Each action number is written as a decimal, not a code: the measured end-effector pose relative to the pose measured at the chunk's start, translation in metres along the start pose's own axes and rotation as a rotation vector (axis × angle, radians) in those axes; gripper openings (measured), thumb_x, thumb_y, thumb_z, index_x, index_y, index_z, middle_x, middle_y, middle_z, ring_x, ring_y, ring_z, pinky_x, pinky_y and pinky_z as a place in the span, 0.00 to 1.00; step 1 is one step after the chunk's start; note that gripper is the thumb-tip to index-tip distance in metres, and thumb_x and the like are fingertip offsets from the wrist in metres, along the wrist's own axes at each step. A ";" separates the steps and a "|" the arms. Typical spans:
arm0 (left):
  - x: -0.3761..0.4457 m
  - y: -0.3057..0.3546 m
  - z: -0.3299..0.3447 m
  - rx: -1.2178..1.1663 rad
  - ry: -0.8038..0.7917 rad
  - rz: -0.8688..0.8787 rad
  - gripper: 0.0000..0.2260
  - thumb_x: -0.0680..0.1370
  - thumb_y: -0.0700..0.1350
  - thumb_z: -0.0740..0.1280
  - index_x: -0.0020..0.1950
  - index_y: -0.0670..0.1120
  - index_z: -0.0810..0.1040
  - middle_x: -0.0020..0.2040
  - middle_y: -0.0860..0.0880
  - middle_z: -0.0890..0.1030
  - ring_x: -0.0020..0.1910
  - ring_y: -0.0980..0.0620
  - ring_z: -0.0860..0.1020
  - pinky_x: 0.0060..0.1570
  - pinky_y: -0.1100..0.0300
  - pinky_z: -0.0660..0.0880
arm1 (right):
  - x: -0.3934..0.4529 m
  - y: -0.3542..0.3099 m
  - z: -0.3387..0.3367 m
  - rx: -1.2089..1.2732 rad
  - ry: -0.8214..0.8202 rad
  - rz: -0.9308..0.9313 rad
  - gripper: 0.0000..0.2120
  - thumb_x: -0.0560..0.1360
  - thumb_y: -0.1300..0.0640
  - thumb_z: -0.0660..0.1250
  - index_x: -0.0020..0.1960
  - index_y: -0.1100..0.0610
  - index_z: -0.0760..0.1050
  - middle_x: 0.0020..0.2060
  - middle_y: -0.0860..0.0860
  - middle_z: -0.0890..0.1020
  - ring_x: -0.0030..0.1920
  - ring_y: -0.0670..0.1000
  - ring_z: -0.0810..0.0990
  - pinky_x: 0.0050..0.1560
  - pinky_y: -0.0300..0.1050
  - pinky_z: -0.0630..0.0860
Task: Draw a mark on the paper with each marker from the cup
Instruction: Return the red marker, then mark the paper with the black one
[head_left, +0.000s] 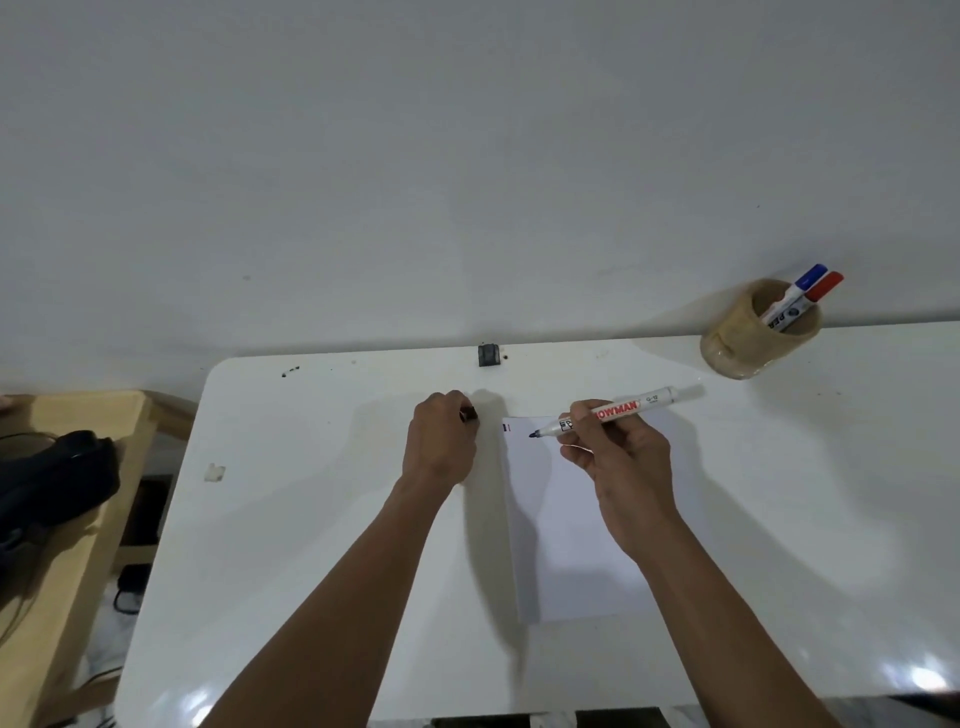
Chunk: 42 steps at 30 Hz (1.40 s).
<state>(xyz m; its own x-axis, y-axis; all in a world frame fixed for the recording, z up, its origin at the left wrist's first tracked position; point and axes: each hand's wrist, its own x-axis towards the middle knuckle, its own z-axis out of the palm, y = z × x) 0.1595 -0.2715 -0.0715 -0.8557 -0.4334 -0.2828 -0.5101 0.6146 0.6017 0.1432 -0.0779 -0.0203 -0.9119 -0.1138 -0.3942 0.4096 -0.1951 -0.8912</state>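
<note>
A white glossy table (311, 519) is seen butted against a pale wall at its far edge; its left edge drops off beside a light wooden bench (67, 545) w/ a black object on it. Open tabletop is left to the right of the white paper sheet (571, 561), up to the tan round cup (737, 343) at the far right corner, well apart from both hands. A blue-capped marker (797, 293) & a red-capped marker (818, 293) are held in the cup, caps up, leaning right.

The uncapped white marker with red lettering (623, 409) is pinched in the right hand (618, 462), long axis running left-right, black tip pointed left at the paper's far-left corner, next to small marks; tip contact can't be judged. The barrel is gripped at its front end, the rear sticking out to the right beyond the fingers. The left hand (441, 441) is curled closed on a small black cap (469, 414), just left of the paper.
</note>
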 end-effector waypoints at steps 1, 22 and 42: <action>0.000 0.000 0.001 0.001 -0.003 0.000 0.05 0.77 0.39 0.65 0.50 0.41 0.80 0.49 0.43 0.82 0.45 0.43 0.80 0.45 0.53 0.77 | 0.001 0.000 0.000 -0.004 -0.005 0.004 0.03 0.78 0.60 0.71 0.49 0.60 0.81 0.38 0.50 0.86 0.40 0.48 0.84 0.45 0.43 0.81; -0.089 -0.024 0.052 0.402 0.148 0.301 0.20 0.82 0.59 0.55 0.72 0.55 0.69 0.74 0.45 0.70 0.73 0.44 0.66 0.71 0.47 0.63 | 0.047 0.022 -0.020 -0.308 -0.210 -0.104 0.09 0.69 0.68 0.78 0.42 0.56 0.83 0.41 0.54 0.87 0.41 0.55 0.85 0.43 0.53 0.84; -0.086 -0.032 0.059 0.403 0.265 0.352 0.22 0.80 0.58 0.61 0.72 0.53 0.73 0.73 0.44 0.72 0.74 0.43 0.67 0.71 0.42 0.64 | 0.077 0.046 -0.016 -0.442 -0.218 -0.194 0.08 0.68 0.62 0.80 0.36 0.58 0.81 0.34 0.54 0.87 0.37 0.60 0.88 0.40 0.62 0.84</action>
<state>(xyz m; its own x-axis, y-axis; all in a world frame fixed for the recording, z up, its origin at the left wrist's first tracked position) 0.2439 -0.2150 -0.1105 -0.9549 -0.2759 0.1097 -0.2366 0.9304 0.2799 0.0914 -0.0798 -0.0955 -0.9244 -0.3256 -0.1987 0.1413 0.1915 -0.9713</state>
